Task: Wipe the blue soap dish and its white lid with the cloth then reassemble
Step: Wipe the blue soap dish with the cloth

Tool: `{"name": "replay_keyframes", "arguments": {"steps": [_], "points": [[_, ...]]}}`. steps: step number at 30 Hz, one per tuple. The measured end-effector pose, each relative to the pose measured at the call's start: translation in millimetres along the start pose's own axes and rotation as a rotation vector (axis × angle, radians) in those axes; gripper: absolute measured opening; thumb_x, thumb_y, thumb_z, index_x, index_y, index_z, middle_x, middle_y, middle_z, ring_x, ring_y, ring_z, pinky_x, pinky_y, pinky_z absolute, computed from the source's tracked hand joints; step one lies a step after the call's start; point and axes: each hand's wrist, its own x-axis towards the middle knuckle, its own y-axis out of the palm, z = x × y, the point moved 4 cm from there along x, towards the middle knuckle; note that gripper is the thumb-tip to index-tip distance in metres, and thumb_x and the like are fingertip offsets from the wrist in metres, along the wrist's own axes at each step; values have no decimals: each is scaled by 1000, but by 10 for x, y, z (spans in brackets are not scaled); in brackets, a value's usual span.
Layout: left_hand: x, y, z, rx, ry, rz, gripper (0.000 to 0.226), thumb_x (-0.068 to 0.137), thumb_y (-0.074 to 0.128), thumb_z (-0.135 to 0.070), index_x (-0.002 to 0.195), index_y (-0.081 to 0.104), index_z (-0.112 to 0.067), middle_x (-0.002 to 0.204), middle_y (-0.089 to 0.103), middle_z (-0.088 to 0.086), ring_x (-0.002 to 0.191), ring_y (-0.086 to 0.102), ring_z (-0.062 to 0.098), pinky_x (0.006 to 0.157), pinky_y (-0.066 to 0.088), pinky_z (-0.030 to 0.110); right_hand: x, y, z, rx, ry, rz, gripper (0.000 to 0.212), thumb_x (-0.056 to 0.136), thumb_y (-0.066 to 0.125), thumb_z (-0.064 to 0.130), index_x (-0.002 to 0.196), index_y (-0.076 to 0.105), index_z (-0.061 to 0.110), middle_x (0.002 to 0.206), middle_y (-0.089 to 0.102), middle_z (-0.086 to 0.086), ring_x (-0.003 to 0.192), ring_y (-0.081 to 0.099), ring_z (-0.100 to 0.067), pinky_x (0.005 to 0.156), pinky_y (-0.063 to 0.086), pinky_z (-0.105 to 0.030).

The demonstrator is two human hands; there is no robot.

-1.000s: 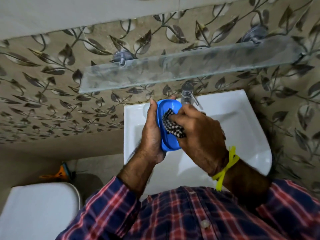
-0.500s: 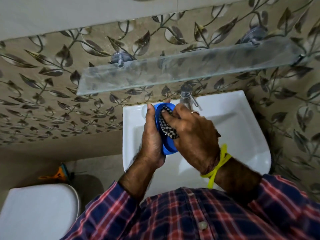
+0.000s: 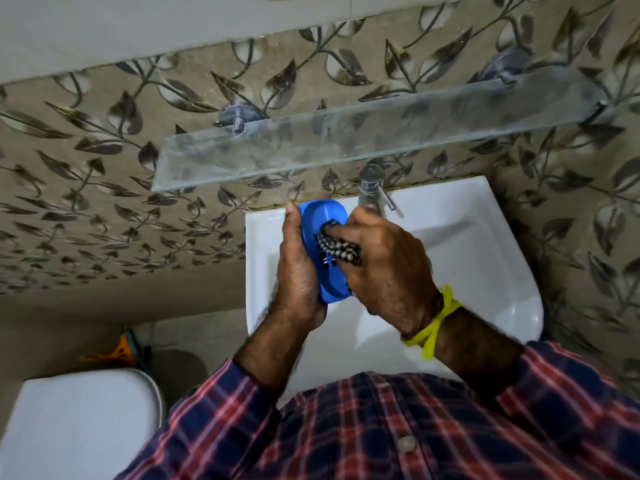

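Note:
The blue soap dish (image 3: 323, 216) stands on edge over the white washbasin (image 3: 485, 258), its hollow side facing right. My left hand (image 3: 298, 271) grips it from the left, thumb on its upper rim. My right hand (image 3: 388, 265) is closed on a black-and-white checked cloth (image 3: 337, 249), which it presses into the middle of the dish. A small slot in the dish floor shows just below the cloth. The white lid is out of sight.
A steel tap (image 3: 372, 188) rises at the back of the basin, right behind my right hand. A glass shelf (image 3: 346, 140) juts from the leaf-patterned wall above. A white toilet lid (image 3: 76, 420) lies at the lower left, with an orange object (image 3: 121, 351) on the floor.
The cloth in my right hand has slid down from the upper part of the dish toward its middle. More of the dish's top now shows. My left hand holds steady.

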Motion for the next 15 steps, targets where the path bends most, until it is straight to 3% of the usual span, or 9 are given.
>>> {"name": "replay_keyframes", "arguments": {"steps": [3, 5, 8, 12, 15], "points": [[24, 10, -39, 18, 15, -18, 68, 94, 33, -74, 105, 79, -26, 91, 77, 6, 79, 74, 21, 63, 60, 32, -23, -55, -97, -80, 57, -31, 24, 80, 69, 21, 103, 70, 24, 93, 60, 4, 80, 64, -23, 58, 47, -27], [19, 64, -38, 22, 12, -18, 67, 95, 33, -72, 105, 78, -23, 90, 76, 7, 77, 74, 22, 62, 60, 32, 43, -52, -104, -57, 130, -79, 20, 80, 67, 20, 100, 70, 21, 90, 57, 4, 78, 62, -23, 59, 50, -31], [13, 38, -116, 12, 38, -17, 62, 93, 36, -71, 98, 80, -27, 88, 74, 7, 75, 70, 23, 65, 58, 33, 9, -24, -77, 39, 51, 0, 26, 81, 66, 18, 105, 72, 24, 89, 60, 4, 81, 63, -22, 63, 53, -34], [-2, 79, -149, 67, 79, -62, 62, 89, 41, -73, 114, 74, -27, 99, 69, 12, 81, 67, 26, 71, 55, 35, -66, -60, -131, -38, 71, -43, 18, 84, 64, 23, 100, 72, 25, 88, 60, 3, 76, 64, -23, 58, 54, -37], [-14, 98, -159, 54, 53, -35, 61, 90, 39, -75, 103, 78, -31, 97, 71, 11, 80, 68, 26, 71, 55, 35, -39, -55, -43, 25, 22, -27, 24, 82, 64, 19, 104, 73, 24, 91, 61, 4, 78, 63, -22, 59, 52, -33]]}}
